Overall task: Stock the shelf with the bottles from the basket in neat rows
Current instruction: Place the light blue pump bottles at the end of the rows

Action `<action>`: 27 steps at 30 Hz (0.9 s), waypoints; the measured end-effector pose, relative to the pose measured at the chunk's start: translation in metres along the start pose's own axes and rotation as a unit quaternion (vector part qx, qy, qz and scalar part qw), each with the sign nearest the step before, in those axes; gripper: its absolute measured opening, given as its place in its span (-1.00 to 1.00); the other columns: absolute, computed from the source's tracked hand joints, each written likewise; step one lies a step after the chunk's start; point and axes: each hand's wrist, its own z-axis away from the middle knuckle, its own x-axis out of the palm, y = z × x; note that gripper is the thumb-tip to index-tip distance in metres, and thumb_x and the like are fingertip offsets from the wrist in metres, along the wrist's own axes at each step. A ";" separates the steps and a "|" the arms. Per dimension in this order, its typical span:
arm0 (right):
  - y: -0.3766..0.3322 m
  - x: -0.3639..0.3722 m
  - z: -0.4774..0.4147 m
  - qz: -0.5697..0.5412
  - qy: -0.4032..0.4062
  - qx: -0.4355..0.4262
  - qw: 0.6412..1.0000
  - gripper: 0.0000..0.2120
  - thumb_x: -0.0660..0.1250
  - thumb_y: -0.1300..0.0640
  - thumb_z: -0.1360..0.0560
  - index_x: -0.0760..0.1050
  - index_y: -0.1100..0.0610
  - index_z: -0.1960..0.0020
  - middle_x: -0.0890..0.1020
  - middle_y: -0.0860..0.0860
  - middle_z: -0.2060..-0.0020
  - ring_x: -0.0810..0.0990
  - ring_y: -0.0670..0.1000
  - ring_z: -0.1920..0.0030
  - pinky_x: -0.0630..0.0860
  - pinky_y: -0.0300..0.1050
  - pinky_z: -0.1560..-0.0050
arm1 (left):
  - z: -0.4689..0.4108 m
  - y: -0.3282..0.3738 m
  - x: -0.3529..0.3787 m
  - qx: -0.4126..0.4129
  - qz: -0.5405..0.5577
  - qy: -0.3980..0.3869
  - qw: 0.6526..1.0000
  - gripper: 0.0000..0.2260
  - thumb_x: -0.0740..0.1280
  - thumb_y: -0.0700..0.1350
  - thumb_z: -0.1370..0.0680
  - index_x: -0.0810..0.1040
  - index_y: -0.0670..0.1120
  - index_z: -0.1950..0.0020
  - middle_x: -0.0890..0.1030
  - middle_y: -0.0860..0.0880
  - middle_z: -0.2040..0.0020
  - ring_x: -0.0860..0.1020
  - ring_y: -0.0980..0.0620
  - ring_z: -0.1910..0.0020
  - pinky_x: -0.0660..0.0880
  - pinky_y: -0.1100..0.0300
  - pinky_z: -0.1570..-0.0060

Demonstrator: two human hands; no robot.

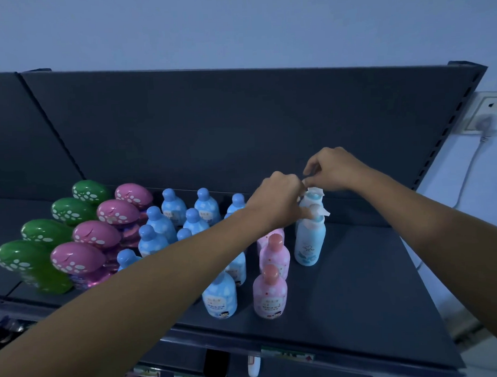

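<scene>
On the dark shelf (pixel 363 283) stand rows of bottles: green mushroom-capped ones (pixel 46 232) at the left, pink mushroom-capped ones (pixel 96 234) beside them, blue round-capped bottles (pixel 173 206) in the middle and pink round-capped bottles (pixel 270 293) to their right. A light blue pump bottle (pixel 309 242) stands at the right end, another partly hidden behind it. My left hand (pixel 278 198) and my right hand (pixel 331 168) meet above the pump tops, fingers pinched on a white wrapper or tag (pixel 315 193) at the rear bottle's pump. The basket is out of view.
The shelf's back panel (pixel 239 126) rises behind the bottles. Bare shelf surface lies right of the pump bottles. A wall socket with a plug and cable (pixel 487 123) sits at the far right. Price tags (pixel 287 354) line the shelf's front edge.
</scene>
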 end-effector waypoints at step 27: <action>-0.294 0.122 0.151 -0.009 0.067 -0.033 0.997 -0.87 0.42 0.05 -0.44 0.64 -0.03 0.02 0.66 -0.12 0.17 0.62 -0.06 0.06 0.59 -0.06 0.04 | 0.253 -0.213 -0.118 -0.028 -0.003 0.014 1.000 -0.81 0.40 0.05 -0.52 0.64 0.03 -0.09 0.70 0.05 0.09 0.63 0.02 0.05 0.50 0.14 0.14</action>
